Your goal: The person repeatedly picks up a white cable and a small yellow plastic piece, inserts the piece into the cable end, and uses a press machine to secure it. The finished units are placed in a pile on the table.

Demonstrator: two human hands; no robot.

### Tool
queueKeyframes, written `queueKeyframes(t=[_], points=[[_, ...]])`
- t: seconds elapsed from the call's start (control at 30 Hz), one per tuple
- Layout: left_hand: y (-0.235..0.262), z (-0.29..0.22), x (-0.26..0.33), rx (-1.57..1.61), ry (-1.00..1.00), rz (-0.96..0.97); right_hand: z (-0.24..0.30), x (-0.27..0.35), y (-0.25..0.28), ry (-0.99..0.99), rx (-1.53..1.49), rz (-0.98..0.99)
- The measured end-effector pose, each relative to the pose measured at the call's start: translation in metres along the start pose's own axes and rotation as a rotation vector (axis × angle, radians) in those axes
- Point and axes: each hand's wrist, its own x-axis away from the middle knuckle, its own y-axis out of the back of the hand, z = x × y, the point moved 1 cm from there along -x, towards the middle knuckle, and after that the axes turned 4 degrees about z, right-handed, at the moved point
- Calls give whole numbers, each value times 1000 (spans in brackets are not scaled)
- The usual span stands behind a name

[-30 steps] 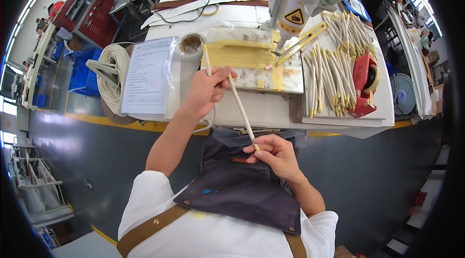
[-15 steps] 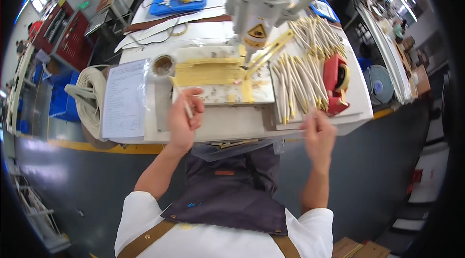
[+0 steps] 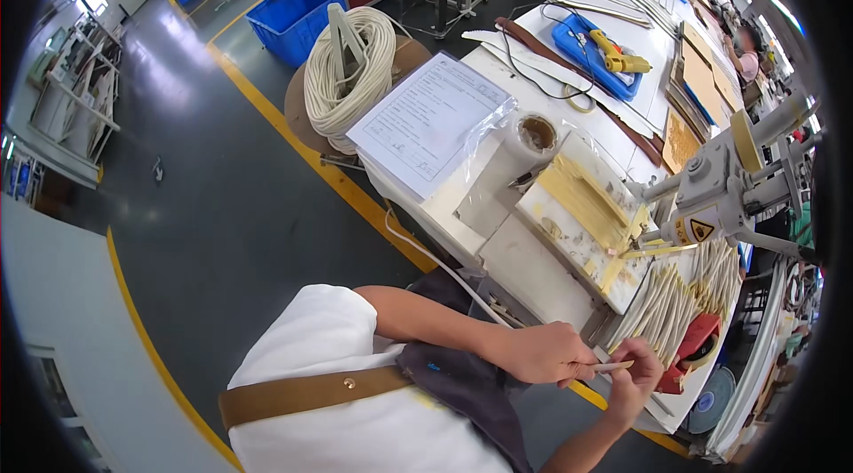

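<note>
My left hand (image 3: 549, 354) is closed on a white cord (image 3: 444, 267) near its end. The cord runs back past the table's near edge toward a large coil (image 3: 349, 73). A short length with a pale tip shows between both hands. My right hand (image 3: 638, 377) has its fingers curled round that tip, close against the left. Just beyond the hands lie many cut white cord pieces (image 3: 657, 313) with yellow ends. Beside them stands a red tape dispenser (image 3: 696, 341).
A white board (image 3: 533, 198) with yellow tape sits under a white machine (image 3: 711, 184). A clear film roll (image 3: 533, 137) and a printed sheet (image 3: 431, 122) lie left of it. Farther back are a yellow glue gun (image 3: 619, 55) on a blue tray (image 3: 577, 42) and a blue crate (image 3: 298, 20).
The view has swung left, bringing the coil and floor into sight. My hands, apart before, have come together at the cord's end, and the cord now stretches from the coil side to my left hand.
</note>
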Motion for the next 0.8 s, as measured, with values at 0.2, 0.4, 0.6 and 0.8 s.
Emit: queueKeyframes(t=[0.2,0.4,0.6,0.8], points=[[17,8,19,-234,12,-69,-4,-11,-31,-175,-323,34],[84,-28,78,-435,50,-342,-26,-7,1,-62,-491,-192],[140,-49,77,-597,187,-590,-47,-42,-14,-107,93,-173],[192,27,37,-558,125,-604,-81,-79,-44,-140,432,-341]])
